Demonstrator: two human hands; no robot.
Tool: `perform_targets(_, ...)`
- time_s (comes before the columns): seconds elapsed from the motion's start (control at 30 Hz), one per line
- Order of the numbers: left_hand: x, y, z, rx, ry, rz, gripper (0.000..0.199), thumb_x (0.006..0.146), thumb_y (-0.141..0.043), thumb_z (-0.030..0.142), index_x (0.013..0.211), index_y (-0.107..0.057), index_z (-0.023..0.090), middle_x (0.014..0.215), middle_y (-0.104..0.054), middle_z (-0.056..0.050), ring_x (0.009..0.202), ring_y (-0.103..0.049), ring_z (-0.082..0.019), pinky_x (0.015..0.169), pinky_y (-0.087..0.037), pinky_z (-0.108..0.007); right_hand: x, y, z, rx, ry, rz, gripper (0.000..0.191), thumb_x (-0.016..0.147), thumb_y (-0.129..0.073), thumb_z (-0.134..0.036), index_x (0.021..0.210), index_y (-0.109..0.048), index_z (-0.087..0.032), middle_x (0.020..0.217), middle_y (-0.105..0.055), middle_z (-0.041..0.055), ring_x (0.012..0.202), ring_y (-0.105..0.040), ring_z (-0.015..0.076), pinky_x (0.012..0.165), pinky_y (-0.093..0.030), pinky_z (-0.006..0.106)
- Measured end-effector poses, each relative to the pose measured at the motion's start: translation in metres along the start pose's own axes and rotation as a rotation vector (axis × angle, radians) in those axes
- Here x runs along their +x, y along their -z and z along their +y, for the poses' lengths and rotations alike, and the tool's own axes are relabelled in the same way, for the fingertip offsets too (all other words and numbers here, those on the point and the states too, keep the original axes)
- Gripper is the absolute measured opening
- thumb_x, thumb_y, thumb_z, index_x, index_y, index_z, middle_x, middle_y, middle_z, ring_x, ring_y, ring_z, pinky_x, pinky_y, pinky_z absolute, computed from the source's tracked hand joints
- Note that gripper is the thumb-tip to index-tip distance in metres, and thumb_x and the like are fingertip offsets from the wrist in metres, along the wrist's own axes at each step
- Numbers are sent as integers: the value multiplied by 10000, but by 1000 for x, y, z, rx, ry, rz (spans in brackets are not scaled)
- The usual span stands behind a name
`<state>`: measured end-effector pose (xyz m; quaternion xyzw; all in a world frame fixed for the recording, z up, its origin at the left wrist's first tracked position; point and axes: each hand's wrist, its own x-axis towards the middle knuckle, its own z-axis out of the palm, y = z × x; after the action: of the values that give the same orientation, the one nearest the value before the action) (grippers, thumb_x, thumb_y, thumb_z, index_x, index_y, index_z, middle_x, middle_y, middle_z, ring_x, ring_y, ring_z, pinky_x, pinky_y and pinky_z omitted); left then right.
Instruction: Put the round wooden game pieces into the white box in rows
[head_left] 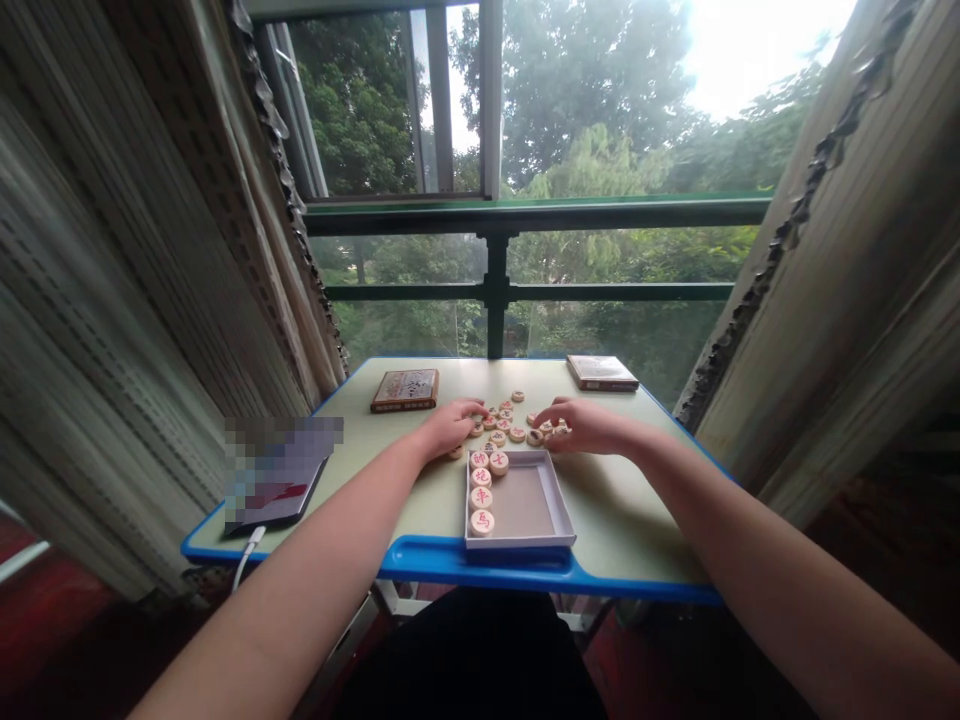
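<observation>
Round Chinese chess pieces (517,434) lie loosely scattered on the table, some with red characters and some with dark ones. My left hand (450,426) rests at the left side of this pile, fingers stretched over the nearest pieces. At the right side, my right hand (583,424) has its fingers spread and bent, touching or just above several pieces partly hidden beneath it. A shallow open box (564,500) sits nearer to me. Along its left wall stands a column of red-lettered pieces (481,498), and one more red piece (499,463) is beside the top one.
A small closed box (405,390) lies at the back left and a flat box (602,372) at the back right. A partly blurred device (277,480) with a white cable (251,548) occupies the left edge. The blue-rimmed table (420,500) faces a railing (495,290) between curtains.
</observation>
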<state>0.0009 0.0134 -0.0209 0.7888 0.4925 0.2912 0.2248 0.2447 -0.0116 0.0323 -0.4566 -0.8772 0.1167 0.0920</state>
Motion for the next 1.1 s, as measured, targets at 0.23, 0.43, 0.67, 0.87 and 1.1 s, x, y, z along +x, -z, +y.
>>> perform_targets(0.23, -4, 7, 8, 9, 18, 0, 392, 693, -596, 333, 1026, -661, 136, 1179, -598, -109, 1106, -535, -253, 991, -386, -353, 7, -12, 3, -54, 142, 121, 217, 724, -652, -228, 931, -713, -209, 894, -632, 84, 855, -570, 203, 773, -438, 288)
perform_targets(0.43, -8, 12, 10, 21, -1, -108, 590, 565, -717, 482, 1061, -650, 168, 1307, -496, -115, 1186, -469, -269, 1023, -346, -356, 6, -3, 7, 9, -49, 79, 234, 761, -589, -246, 957, -692, -171, 837, -659, 58, 650, -581, 134, 606, -426, 224)
perform_targets(0.67, -4, 7, 3, 16, -18, 11, 368, 653, -655, 370, 942, -687, 146, 1179, -597, -112, 1093, -545, -236, 995, -380, -330, -1, 13, 12, 6, -216, -58, 290, 681, -636, -371, 907, -693, -199, 796, -679, 40, 675, -587, 156, 545, -395, 220)
perform_targets(0.87, -6, 5, 5, 92, -58, 51, 272, 703, -557, 232, 927, -699, 168, 1168, -615, -87, 1115, -538, -220, 1016, -366, -336, 1, 2, 5, -1, -128, -5, 293, 724, -592, -291, 985, -676, -187, 809, -659, 44, 638, -558, 134, 548, -389, 219)
perform_targets(1.1, -5, 4, 5, 109, -140, 23, 276, 740, -571, 345, 896, -718, 172, 1033, -676, -82, 1127, -529, -246, 974, -402, -342, 12, -22, -1, 3, 213, 208, 210, 789, -596, -293, 948, -708, -212, 1009, -624, 94, 940, -523, 203, 870, -394, 335)
